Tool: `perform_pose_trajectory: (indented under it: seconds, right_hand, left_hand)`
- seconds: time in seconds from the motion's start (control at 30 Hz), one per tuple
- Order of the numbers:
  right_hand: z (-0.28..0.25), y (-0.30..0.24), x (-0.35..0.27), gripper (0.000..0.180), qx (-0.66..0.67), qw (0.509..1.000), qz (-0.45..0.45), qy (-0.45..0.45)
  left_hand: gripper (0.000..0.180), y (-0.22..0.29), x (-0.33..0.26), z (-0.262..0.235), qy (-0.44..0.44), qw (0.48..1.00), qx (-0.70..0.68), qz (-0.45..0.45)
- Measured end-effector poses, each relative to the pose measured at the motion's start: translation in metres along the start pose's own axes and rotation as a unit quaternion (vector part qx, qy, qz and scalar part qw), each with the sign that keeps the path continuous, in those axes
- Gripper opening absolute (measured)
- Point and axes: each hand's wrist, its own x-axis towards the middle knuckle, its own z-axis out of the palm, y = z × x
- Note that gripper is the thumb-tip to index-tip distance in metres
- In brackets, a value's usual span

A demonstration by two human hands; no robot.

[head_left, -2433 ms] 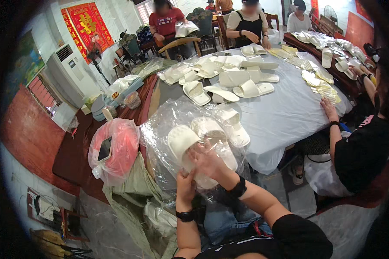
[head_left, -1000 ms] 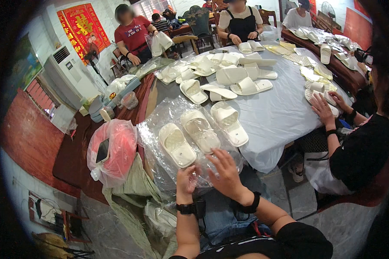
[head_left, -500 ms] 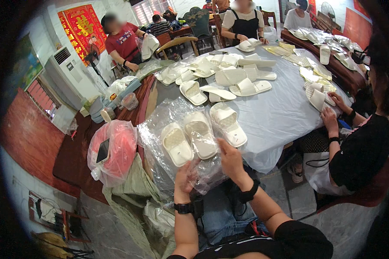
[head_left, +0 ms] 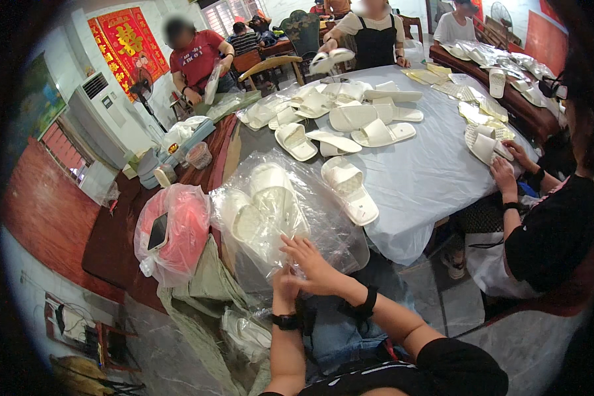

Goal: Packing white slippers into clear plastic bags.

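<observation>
Both our hands, left hand and right hand, pinch the clear crinkled plastic bag; white foam slippers lie just ahead, long axes pointing away.

A pink plastic bag lies beside a white air conditioner.

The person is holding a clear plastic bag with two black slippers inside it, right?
Not quite. In the head view the slippers inside the clear plastic bag are white, not black. The rest holds: there are two of them in the bag, and both the left hand and the right hand grip the bag's lower edge.
</observation>
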Motion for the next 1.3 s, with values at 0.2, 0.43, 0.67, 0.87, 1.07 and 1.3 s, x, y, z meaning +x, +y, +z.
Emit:
perform_pose_trajectory:
  seconds: [0.2, 0.43, 0.67, 0.87, 1.07, 1.3]
  right_hand:
    - [0.005, 0.014, -0.006, 0.057, -0.1, 0.992, -0.043, -0.056]
    - [0.007, 0.01, -0.003, 0.027, -0.117, 0.989, -0.087, 0.032]
    - [0.018, 0.0, -0.001, 0.018, -0.007, 0.991, -0.102, 0.091]
    - [0.021, 0.0, -0.011, 0.023, 0.056, 0.993, -0.034, 0.096]
    - [0.046, 0.003, -0.026, 0.016, 0.092, 0.972, 0.145, 0.161]
    - [0.043, 0.019, -0.023, 0.013, 0.687, 0.591, 0.381, 0.184]
  left_hand:
    - [0.034, -0.023, -0.002, -0.002, 0.017, 0.855, -0.451, -0.254]
    - [0.05, -0.006, 0.002, -0.001, 0.046, 0.81, -0.552, -0.194]
    - [0.086, -0.014, 0.004, -0.007, -0.043, 0.744, -0.633, -0.209]
    - [0.088, -0.027, 0.002, -0.009, -0.069, 0.695, -0.676, -0.236]
    - [0.055, -0.006, 0.006, -0.005, 0.018, 0.757, -0.566, -0.326]
    - [0.037, 0.013, 0.007, 0.001, 0.04, 0.787, -0.539, -0.297]
